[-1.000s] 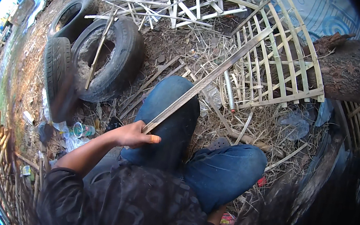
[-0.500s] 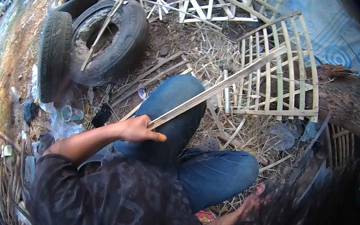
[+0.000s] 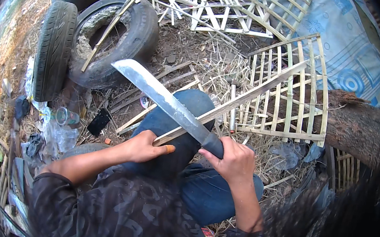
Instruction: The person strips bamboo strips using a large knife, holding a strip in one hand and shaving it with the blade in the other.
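My left hand (image 3: 146,146) is closed around the near end of a long bamboo strip (image 3: 253,93), its thumb tip wrapped in something orange. The strip slants up to the right across my bent knee, and its far end lies over a bamboo lattice panel (image 3: 290,89). In my right hand (image 3: 233,161) is a machete (image 3: 166,101), gripped by its dark handle. Its wide blade points up and to the left and crosses over the strip above my knee. Whether the blade touches the strip I cannot tell.
Old tires (image 3: 145,35) stand at the upper left. More lattice and loose strips lie at the top beside a blue patterned sheet (image 3: 337,37). A log (image 3: 356,122) is at the right. A black phone (image 3: 99,122) and a plastic cup (image 3: 66,116) rest on the ground.
My right hand has come up from the lower right, now holding the machete, whose blade lies across the strip. The left hand keeps its hold on the strip.
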